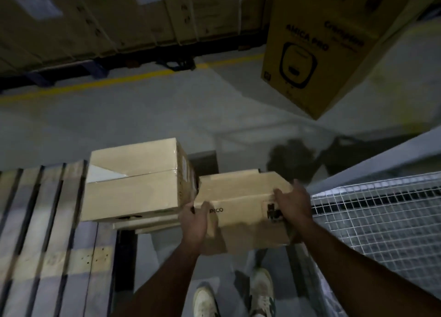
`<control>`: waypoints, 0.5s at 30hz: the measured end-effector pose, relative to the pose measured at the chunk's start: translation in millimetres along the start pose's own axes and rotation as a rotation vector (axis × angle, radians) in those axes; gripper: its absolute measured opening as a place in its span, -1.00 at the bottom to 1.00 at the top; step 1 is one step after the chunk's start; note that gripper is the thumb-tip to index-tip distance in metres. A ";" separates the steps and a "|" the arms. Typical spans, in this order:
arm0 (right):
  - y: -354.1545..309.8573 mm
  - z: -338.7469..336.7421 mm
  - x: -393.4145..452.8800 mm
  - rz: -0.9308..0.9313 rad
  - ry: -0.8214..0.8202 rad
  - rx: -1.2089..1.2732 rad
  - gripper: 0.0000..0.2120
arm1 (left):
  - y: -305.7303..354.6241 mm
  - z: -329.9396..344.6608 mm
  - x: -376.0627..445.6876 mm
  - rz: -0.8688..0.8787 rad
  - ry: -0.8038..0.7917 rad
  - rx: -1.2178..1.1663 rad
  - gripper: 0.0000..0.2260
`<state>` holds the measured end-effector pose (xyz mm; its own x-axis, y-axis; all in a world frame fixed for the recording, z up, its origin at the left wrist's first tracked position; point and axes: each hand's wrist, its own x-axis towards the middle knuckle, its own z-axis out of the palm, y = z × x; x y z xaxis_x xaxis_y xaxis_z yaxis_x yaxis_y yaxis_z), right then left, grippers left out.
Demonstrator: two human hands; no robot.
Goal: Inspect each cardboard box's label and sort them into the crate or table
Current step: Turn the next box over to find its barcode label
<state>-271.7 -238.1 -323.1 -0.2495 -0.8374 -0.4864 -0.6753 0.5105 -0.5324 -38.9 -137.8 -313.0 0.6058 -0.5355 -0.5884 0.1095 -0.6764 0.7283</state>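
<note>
A pair of pale shoes (260,293) is seen on the grey floor (143,116) at six o'clock. Just above them a cardboard box (243,211) printed "PICO" is held in the air by both hands. The left hand (196,223) is wrapped over its near left corner, fingers (205,208) curled onto the front face; the right hand (294,203) is clamped on its right end beside a dark printed mark, fingers bent over the top edge. At three o'clock of the box, a wire-mesh crate (381,223) is seen, close by its right end. At nine o'clock, a larger taped box (136,180) is set on the slatted wooden surface (43,233), close beside the held box; whether they touch cannot be told. Farther off, at one o'clock, a yellow carton (317,52) marked "AMICA PRO" is seen. At eleven o'clock, a yellow floor line (107,80) is run before a row of stacked cartons (95,18) on pallets.
</note>
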 end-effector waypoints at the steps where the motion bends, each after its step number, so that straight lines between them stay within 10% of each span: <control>1: -9.8 -17.2 -12.8 0.011 0.012 0.024 -0.30 | 14.9 -6.0 -15.8 0.018 -0.016 -0.027 -0.83; 15: -88.3 -198.0 -249.0 -0.102 0.197 0.357 -0.50 | 168.4 -133.3 -208.5 0.434 -0.067 0.018 -0.77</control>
<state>-287.4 -113.3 -17.8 -0.3457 -0.8906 -0.2955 -0.4287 0.4300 -0.7946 -41.7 -72.7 -20.8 0.5403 -0.8032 -0.2509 -0.1585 -0.3900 0.9071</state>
